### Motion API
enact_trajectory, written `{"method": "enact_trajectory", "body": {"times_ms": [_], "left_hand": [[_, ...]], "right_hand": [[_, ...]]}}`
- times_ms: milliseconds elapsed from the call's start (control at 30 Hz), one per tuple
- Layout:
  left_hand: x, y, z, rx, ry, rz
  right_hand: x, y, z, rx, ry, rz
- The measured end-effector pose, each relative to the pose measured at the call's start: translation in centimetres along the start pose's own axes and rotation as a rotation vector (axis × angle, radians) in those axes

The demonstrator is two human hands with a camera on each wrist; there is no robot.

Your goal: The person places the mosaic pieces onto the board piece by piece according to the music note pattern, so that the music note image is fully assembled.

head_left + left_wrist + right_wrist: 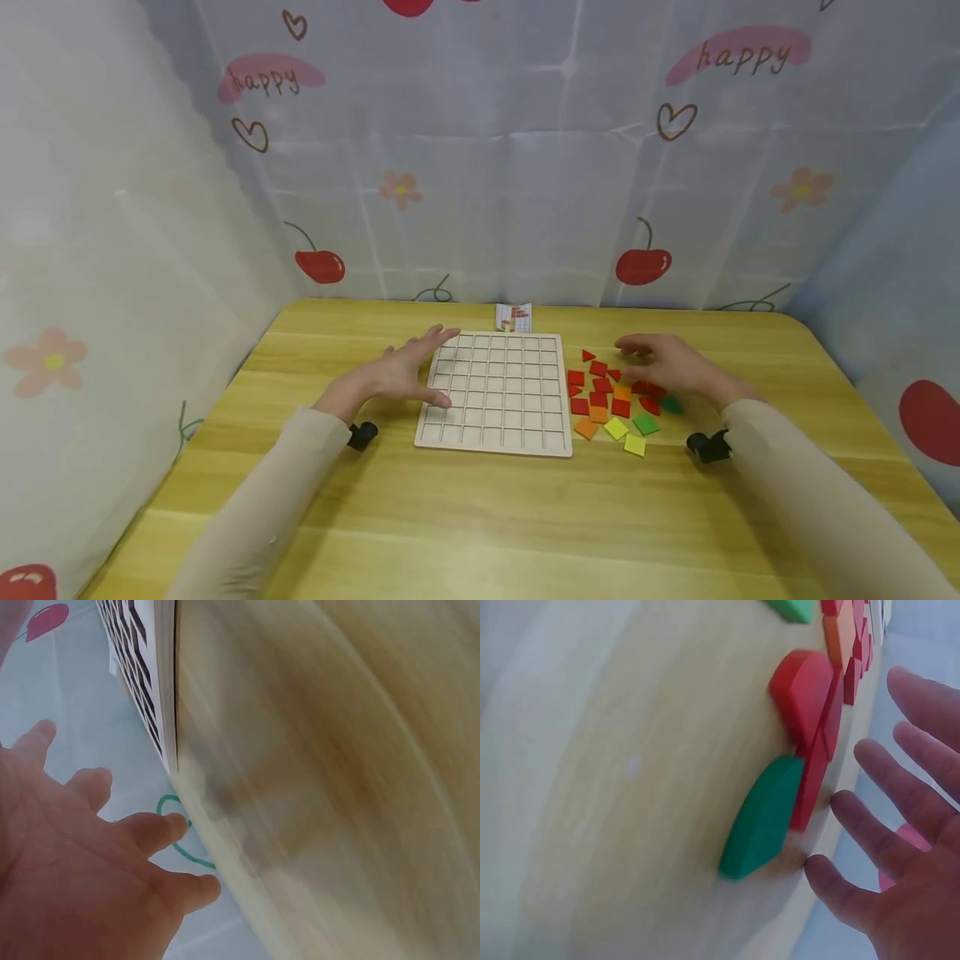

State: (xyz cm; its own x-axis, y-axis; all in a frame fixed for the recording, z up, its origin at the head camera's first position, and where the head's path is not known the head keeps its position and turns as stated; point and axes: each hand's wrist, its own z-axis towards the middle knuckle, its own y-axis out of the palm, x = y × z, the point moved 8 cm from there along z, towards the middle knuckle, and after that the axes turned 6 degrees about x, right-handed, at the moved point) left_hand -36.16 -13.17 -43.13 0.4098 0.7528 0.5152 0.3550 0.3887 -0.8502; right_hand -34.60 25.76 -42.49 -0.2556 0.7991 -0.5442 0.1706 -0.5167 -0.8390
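While the left hand is over the left edge of the cream grid board, its fingers are spread; can't tell if they touch it. Board lies flat mid-table, printed card at its far edge. Right of it: loose cluster of red tiles, orange tiles, yellow tiles on the near side, light green tile just beside. Right hand is at the cluster's right end, fingers spread, near red curved pieces and dark green piece; contact unclear.
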Motion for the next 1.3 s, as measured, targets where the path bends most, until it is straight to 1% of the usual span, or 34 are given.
{"method": "enact_trajectory", "body": {"times_ms": [233, 400, 467, 600, 700, 767, 933, 1033, 1167, 1300], "left_hand": [[0.5, 0.8, 0.3, -0.052, 0.022, -0.093], [0.2, 0.9, 0.1, -0.06, 0.015, -0.073], [0.1, 1.0, 0.0, -0.069, 0.013, -0.071], [0.0, 1.2, -0.2, -0.092, 0.003, -0.077], [-0.2, 1.3, -0.3, -0.099, -0.02, -0.063], [-0.5, 1.4, -0.5, -0.101, -0.036, -0.048], [-1.0, 1.8, -0.8, -0.118, -0.081, -0.017], [-1.3, 2.0, -0.9, -0.123, -0.1, -0.003], [-1.3, 2.2, -0.9, -0.131, -0.092, -0.006], [-1.4, 2.4, -1.0, -0.131, -0.084, -0.028]], "right_hand": [[-0.6, 0.6, 1.4, -0.036, 0.045, -0.026], [-1.4, 1.3, 2.3, -0.044, 0.017, -0.058], [-1.4, 1.6, 2.5, -0.045, 0.018, -0.058], [-1.3, 1.8, 2.7, -0.044, 0.049, -0.048], [-1.3, 2.0, 2.9, -0.045, 0.055, -0.048], [-1.5, 2.1, 3.1, -0.047, 0.04, -0.057], [-1.8, 2.4, 3.2, -0.045, 0.037, -0.077], [-1.6, 2.5, 3.2, -0.042, 0.049, -0.079], [-1.5, 2.4, 3.0, -0.047, 0.065, -0.084], [-1.7, 2.4, 3.0, -0.054, 0.049, -0.103]]}}
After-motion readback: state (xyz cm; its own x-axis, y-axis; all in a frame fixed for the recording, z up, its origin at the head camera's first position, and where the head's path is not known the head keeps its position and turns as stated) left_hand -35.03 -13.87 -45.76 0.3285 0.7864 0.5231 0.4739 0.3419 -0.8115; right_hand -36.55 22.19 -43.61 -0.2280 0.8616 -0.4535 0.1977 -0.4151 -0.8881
